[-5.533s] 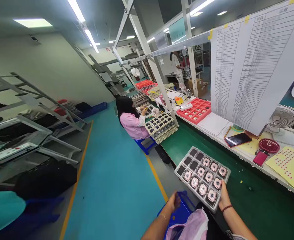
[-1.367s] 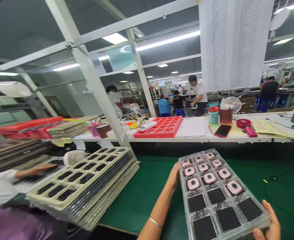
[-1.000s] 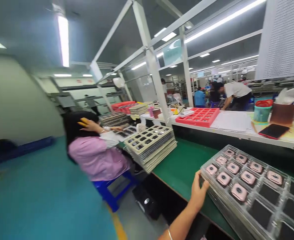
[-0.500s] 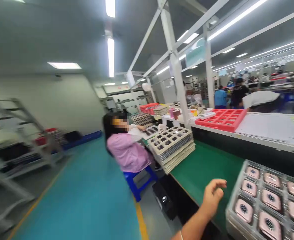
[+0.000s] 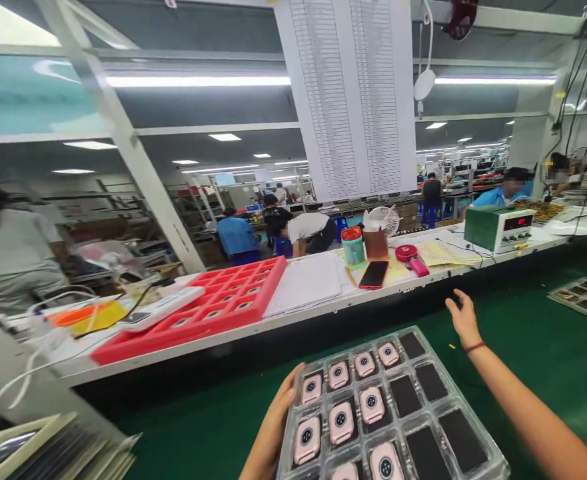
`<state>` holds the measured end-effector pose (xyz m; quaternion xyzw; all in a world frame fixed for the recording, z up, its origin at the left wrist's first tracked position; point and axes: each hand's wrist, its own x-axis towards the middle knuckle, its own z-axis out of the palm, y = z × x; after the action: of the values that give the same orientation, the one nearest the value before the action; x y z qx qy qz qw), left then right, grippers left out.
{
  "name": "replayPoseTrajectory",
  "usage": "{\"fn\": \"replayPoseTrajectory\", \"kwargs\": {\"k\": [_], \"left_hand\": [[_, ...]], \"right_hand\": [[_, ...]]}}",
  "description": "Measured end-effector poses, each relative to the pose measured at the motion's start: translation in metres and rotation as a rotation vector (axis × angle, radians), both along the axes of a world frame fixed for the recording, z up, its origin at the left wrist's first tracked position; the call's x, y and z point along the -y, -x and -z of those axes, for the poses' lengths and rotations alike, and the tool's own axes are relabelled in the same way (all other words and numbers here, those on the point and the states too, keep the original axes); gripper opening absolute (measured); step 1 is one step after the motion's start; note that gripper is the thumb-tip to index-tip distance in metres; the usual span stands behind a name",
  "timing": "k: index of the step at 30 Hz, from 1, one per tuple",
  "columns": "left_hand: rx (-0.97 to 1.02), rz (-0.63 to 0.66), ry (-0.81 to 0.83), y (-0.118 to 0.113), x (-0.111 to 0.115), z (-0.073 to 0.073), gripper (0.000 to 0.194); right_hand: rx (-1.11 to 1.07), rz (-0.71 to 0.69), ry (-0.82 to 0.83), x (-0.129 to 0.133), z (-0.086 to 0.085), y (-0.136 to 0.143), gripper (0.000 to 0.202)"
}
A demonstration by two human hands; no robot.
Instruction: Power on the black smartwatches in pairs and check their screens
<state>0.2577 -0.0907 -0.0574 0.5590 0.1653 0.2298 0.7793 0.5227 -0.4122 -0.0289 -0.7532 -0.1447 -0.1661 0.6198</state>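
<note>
A clear plastic tray (image 5: 473,417) lies on the green work surface at the bottom centre, on what looks like a stack of the same. Pink watch cases (image 5: 340,422) fill several pockets on its left; the right pockets show only dark squares. My left hand (image 5: 284,400) holds the tray's left edge, its fingers partly hidden behind the rim. To the right of the tray, my right hand (image 5: 464,319) hovers over the green surface with thumb and fingers apart and nothing in it.
A white shelf (image 5: 318,301) runs behind, bearing a red foam tray (image 5: 243,293), papers, a phone (image 5: 374,274), a pink fan (image 5: 407,254) and a green meter (image 5: 498,227). Stacked trays (image 5: 68,453) stand lower left, another tray (image 5: 586,300) at right. People sit beyond.
The view has swung right, from the aisle and seated person to the shelf and the tray. My left hand is now on the tray edge and my right hand has come into view.
</note>
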Motion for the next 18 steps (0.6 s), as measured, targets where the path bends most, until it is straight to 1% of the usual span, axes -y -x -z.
{"fn": "replayPoseTrajectory", "kwargs": {"k": [1, 3, 5, 6, 8, 9, 10, 11, 12, 13, 14, 15, 18], "left_hand": [[0.003, -0.008, -0.011, -0.001, 0.000, -0.001, 0.065], [0.008, -0.010, -0.027, -0.001, 0.001, -0.004, 0.066], [0.001, 0.003, -0.015, -0.001, 0.005, -0.009, 0.066], [-0.002, 0.007, 0.001, 0.000, 0.008, -0.010, 0.066], [0.002, 0.013, 0.035, 0.001, 0.013, -0.012, 0.065], [0.012, 0.015, 0.049, 0.001, 0.016, -0.012, 0.064], [0.025, 0.017, 0.059, 0.001, 0.017, -0.012, 0.064], [0.035, 0.017, 0.065, 0.001, 0.019, -0.012, 0.064], [0.044, 0.018, 0.067, 0.001, 0.020, -0.012, 0.063], [0.050, 0.020, 0.069, 0.001, 0.020, -0.011, 0.063], [0.056, 0.022, 0.072, 0.000, 0.020, -0.010, 0.063], [0.062, 0.024, 0.076, 0.000, 0.020, -0.009, 0.063], [0.083, 0.028, 0.089, 0.001, 0.019, -0.005, 0.063]], "right_hand": [[-0.021, 0.058, -0.017, 0.008, -0.008, -0.015, 0.050], [-0.061, 0.072, -0.026, 0.021, -0.023, -0.039, 0.042], [-0.083, 0.030, -0.024, 0.028, -0.032, -0.046, 0.036], [-0.084, 0.004, -0.022, 0.030, -0.034, -0.042, 0.035], [-0.077, -0.076, 0.002, 0.032, -0.036, -0.019, 0.034], [-0.076, -0.136, 0.032, 0.033, -0.037, -0.004, 0.033], [-0.080, -0.234, 0.091, 0.032, -0.039, 0.013, 0.030], [-0.057, -0.395, 0.227, 0.031, -0.042, 0.030, 0.028], [-0.026, -0.510, 0.342, 0.028, -0.047, 0.046, 0.027], [0.019, -0.571, 0.430, 0.023, -0.052, 0.059, 0.026], [0.078, -0.602, 0.505, 0.016, -0.057, 0.069, 0.024], [0.144, -0.604, 0.566, 0.007, -0.062, 0.076, 0.023], [0.327, -0.649, 0.759, -0.019, -0.070, 0.083, 0.019]]}}
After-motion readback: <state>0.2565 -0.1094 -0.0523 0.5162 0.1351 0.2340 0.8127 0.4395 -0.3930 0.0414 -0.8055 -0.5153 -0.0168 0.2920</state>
